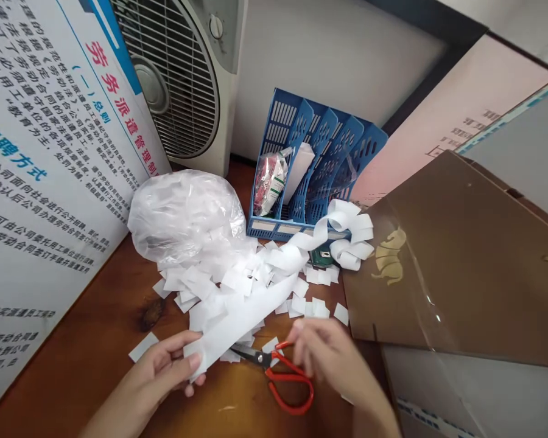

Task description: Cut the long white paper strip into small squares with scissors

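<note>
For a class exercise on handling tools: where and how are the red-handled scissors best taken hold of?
The scissors are probably best gripped around both red handles, coming from the right, where the right hand is. The blades point left, toward the left hand and the paper strip, while the handles spread apart to the right.
</note>
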Motion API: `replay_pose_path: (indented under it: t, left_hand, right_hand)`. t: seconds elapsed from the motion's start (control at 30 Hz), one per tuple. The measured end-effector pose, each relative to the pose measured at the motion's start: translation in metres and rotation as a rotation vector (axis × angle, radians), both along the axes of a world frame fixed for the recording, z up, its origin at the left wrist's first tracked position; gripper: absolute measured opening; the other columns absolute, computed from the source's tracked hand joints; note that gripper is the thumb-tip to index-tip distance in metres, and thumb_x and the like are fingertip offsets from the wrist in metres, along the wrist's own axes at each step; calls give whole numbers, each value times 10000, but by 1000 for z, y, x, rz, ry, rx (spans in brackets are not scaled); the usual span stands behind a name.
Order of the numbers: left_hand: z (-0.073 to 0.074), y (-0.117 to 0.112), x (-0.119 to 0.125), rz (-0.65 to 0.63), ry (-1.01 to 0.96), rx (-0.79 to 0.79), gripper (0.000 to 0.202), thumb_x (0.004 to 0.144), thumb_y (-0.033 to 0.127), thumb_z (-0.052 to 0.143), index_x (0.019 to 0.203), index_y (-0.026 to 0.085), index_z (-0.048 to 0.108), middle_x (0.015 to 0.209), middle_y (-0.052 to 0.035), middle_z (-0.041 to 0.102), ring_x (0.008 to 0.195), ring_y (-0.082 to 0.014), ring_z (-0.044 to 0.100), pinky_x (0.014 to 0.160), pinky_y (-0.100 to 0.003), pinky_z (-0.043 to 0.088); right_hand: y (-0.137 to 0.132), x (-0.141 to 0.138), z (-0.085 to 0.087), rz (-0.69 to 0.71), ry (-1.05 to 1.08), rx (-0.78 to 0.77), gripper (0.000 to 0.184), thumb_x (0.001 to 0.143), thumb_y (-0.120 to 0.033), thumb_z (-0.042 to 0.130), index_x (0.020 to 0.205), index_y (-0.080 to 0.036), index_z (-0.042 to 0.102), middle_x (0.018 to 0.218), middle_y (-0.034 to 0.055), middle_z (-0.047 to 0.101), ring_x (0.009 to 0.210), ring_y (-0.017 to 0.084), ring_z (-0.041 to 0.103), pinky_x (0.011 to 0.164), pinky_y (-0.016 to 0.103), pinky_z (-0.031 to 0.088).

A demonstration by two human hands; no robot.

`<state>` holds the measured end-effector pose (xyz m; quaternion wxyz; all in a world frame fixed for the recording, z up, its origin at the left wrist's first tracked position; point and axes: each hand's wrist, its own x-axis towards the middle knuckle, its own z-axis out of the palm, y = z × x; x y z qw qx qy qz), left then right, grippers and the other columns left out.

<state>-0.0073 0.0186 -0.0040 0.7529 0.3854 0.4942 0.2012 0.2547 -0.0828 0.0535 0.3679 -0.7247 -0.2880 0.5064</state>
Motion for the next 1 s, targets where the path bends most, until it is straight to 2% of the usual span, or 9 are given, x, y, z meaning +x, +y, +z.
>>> replay_pose_path:
  t: [0.07,0.13,0.27,0.37,0.4,0.5,0.63,0.8,1.0]
  left_hand:
    - [2,-1,4,16,-29,-75,619,679,537,867,1131,151,693,740,-25,673,722,-203,619,626,-274,515]
    - [2,-1,8,-23,-65,-110,605,688,527,871,1130,158,685,748,-22,670,728,-203,623,631,-274,514]
    - [-1,3,13,-287,-152,16,415,836,489,769,1067,148,720,791,-41,675,746,-183,599,670,-258,498]
    - [-3,5,14,-349,-82,116,368,870,469,736,1065,157,742,833,-46,686,765,-187,602,691,-252,502]
    - [-3,6,13,-334,-38,131,383,869,479,730,1090,166,744,846,-47,695,773,-194,611,699,-255,510]
    - [-5,9,11,-320,59,145,442,856,512,725,1156,187,748,879,-56,727,808,-223,640,699,-260,527]
    - [-7,12,12,-358,112,156,492,855,517,721,1228,197,737,940,-69,757,862,-245,670,734,-269,540]
    - [-4,13,16,-394,87,144,535,878,504,704,1328,215,676,1118,-88,753,1031,-284,691,895,-317,539]
    - [0,16,14,-278,23,177,433,867,466,735,1198,188,707,1041,-77,773,1022,-276,697,892,-306,521]
  right_hand:
    - [4,-22,-26,58,230,-12,577,895,-668,524,1030,-117,624,842,64,674,458,58,519,350,140,306]
    - [16,-41,-41,-19,365,54,603,886,-700,507,1098,-139,565,717,20,610,495,104,559,352,166,362]
    - [36,-52,-38,-146,316,192,469,915,-632,499,990,-170,525,676,-16,539,524,71,507,420,149,373]
    - [22,-34,-25,-74,38,184,373,917,-510,592,864,-140,607,742,29,603,581,61,506,513,155,380]
    - [11,-26,-22,-3,-236,171,330,933,-464,580,852,-148,630,724,29,594,605,65,490,550,159,378]
    - [-30,-6,-27,209,-710,85,226,943,-305,514,1082,-204,660,965,71,646,813,140,593,734,236,493]
    - [-64,-9,-59,379,-893,62,594,803,-69,463,1357,-252,573,1304,79,579,1180,208,565,1049,329,491]
    - [-60,-32,-90,279,-1041,-20,682,707,41,387,1309,-209,588,1162,85,610,1011,222,549,923,363,472]
    - [-49,-22,-80,359,-1146,57,338,764,18,435,881,-212,653,923,54,603,817,187,531,746,278,443]
